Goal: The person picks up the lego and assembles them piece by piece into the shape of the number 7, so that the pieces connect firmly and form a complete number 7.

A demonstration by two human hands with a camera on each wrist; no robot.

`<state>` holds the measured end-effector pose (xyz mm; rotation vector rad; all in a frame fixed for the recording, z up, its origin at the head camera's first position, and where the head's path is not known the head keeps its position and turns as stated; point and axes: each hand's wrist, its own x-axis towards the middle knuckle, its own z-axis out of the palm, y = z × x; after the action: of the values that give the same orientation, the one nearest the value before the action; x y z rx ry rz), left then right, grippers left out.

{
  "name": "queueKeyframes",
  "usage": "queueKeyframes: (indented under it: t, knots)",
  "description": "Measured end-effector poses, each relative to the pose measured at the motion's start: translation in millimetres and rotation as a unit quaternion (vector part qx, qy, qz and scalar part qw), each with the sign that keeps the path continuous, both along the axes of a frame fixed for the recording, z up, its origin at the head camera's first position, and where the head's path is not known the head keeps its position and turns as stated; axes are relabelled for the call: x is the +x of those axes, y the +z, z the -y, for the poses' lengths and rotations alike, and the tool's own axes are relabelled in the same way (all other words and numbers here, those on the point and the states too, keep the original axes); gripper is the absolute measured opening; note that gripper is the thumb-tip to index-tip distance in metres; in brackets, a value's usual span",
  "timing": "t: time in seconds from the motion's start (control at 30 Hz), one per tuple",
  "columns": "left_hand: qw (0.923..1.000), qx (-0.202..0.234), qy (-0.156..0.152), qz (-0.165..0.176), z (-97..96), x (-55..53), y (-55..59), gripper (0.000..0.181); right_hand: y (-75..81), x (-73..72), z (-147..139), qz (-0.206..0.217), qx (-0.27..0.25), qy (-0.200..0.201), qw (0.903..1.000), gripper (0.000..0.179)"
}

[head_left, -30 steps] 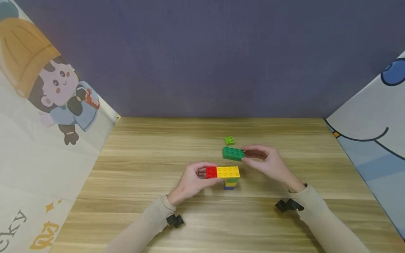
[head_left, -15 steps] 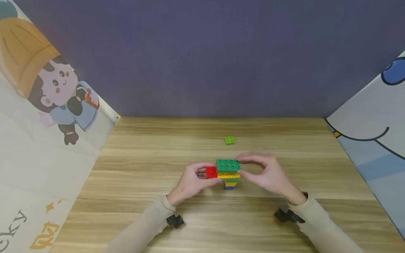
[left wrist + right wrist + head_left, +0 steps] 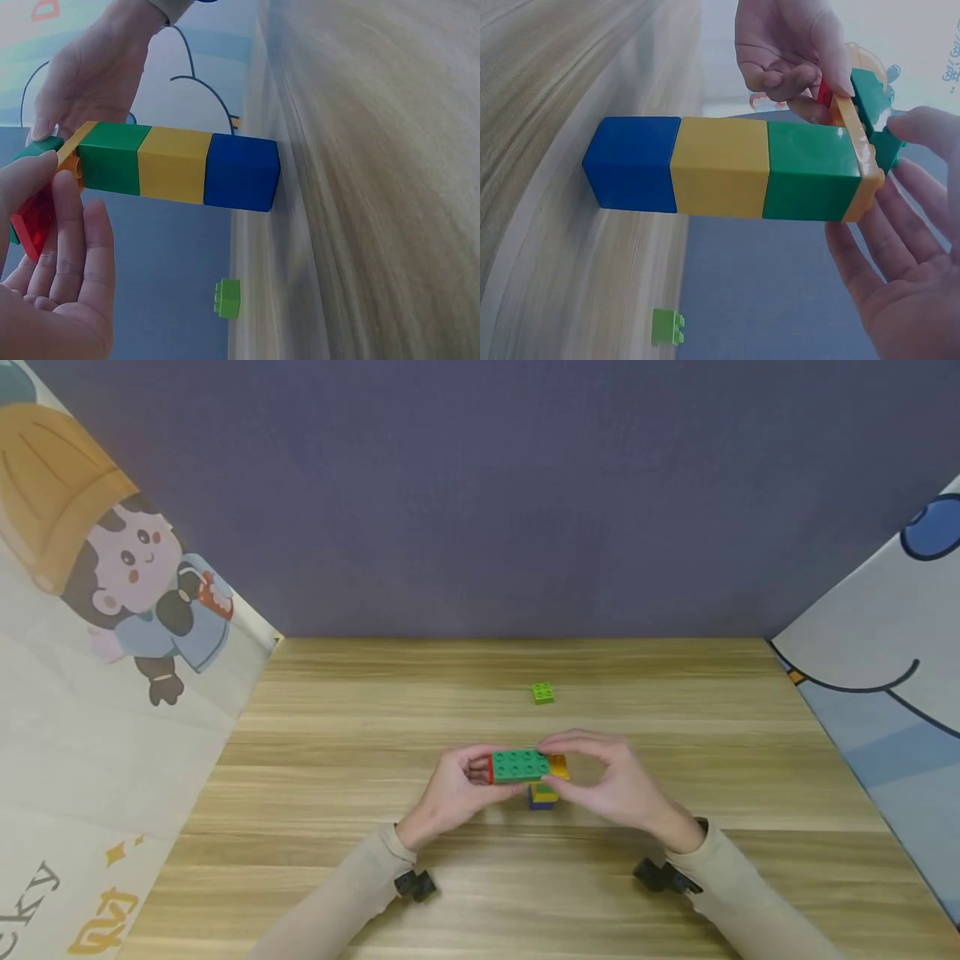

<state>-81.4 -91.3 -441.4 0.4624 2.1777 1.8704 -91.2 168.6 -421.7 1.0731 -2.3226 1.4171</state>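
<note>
A column of blue (image 3: 244, 172), yellow (image 3: 174, 165) and green (image 3: 114, 157) toy building blocks stands on the table. On top lies a thin yellow brick (image 3: 855, 142), reaching out leftward past the column. My left hand (image 3: 450, 793) pinches a red brick (image 3: 34, 223) under that overhang, between thumb and fingers. A long green brick (image 3: 519, 766) with studs lies over the red brick and part of the yellow one, bridging them. Thumb and fingertips of my right hand (image 3: 611, 778) pinch its right end.
A small lime-green brick (image 3: 543, 693) sits on the wooden table (image 3: 360, 710) behind the column. A dark blue-grey panel (image 3: 480, 510) rises at the back edge, with printed panels left and right. Black cameras are on both wrists.
My right hand has brought the long green brick from behind the column, over the yellow brick, then left over the red one. The left hand has kept its place.
</note>
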Motion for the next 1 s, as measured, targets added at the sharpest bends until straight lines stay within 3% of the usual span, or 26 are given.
queueKeyframes:
  t: [0.6, 0.77, 1.0]
  knots:
    - [0.9985, 0.019, -0.017, 0.048, 3.6, 1.1, 6.9, 0.044, 1.0, -1.8, 6.5, -0.028, 0.019, -0.004, 0.9994, 0.038]
    - [0.997, 0.025, -0.038, 0.063, 7.5, 0.8, 10.2, 0.049, 1.4, -1.5, 7.2, -0.021, 0.017, -0.001, 0.9996, 0.038]
    - [0.9916, 0.075, -0.075, 0.075, 11.9, -1.4, 13.4, 0.044, 2.7, -0.8, 7.4, -0.025, 0.014, 0.0, 0.9996, 0.038]
